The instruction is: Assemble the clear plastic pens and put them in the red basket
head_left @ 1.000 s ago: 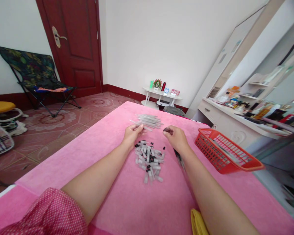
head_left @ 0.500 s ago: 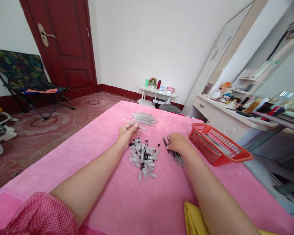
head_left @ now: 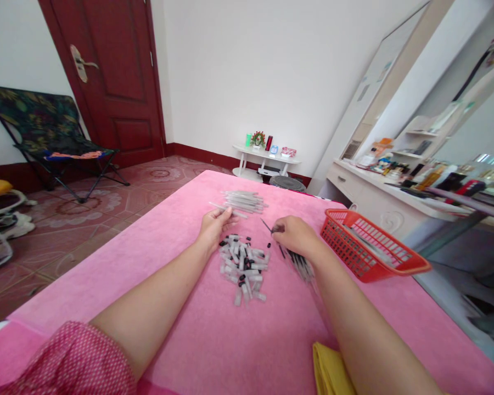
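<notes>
My left hand (head_left: 214, 225) rests on the pink cloth (head_left: 181, 230) with its fingers closed round a clear pen barrel (head_left: 227, 209) that sticks out to the right. My right hand (head_left: 292, 235) is pinched on a thin black refill (head_left: 267, 226) lifted just off the cloth. Under its wrist lies a small bundle of black refills (head_left: 300, 264). Between my hands sits a pile of small clear and black caps (head_left: 242, 266). Beyond my left hand lies a heap of clear barrels (head_left: 243, 201).
A red plastic basket (head_left: 370, 248) stands to the right of my right hand, near the table edge. A yellow thing (head_left: 329, 370) lies by my right forearm. A dresser (head_left: 395, 192) with bottles is at right; a folding chair (head_left: 49, 137) stands by the door.
My right hand went down to the black refills, then rose a little toward the left with one thin refill pinched in its fingers. My left hand has stayed put on the barrel.
</notes>
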The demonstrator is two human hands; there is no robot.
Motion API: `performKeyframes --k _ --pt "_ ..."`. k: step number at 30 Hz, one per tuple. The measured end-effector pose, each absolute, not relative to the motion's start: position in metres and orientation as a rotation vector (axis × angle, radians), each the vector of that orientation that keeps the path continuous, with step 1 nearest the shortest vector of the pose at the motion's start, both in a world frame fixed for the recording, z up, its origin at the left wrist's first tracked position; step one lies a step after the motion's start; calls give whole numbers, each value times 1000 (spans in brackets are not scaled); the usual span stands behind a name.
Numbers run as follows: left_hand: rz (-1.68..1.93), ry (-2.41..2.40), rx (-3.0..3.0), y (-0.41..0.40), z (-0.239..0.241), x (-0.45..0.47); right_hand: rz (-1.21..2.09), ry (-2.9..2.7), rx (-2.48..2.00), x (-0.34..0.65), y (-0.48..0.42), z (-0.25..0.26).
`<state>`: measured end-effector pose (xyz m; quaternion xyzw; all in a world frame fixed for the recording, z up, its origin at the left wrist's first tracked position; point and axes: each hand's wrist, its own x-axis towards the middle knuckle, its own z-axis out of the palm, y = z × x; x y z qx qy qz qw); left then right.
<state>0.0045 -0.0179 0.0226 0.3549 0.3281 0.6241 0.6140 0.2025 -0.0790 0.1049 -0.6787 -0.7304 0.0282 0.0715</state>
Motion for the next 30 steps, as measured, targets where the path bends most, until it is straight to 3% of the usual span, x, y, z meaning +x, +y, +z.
performKeyframes --k 4,19,30 --pt "1440 734 775 -18 24 3 200 -2248 -1823 189 -86 110" --pt "1407 738 809 -21 26 5 174 -2249 -1841 185 -88 111" --pt "1358 706 848 -23 27 7 -62 -2148 -1900 184 -89 115"
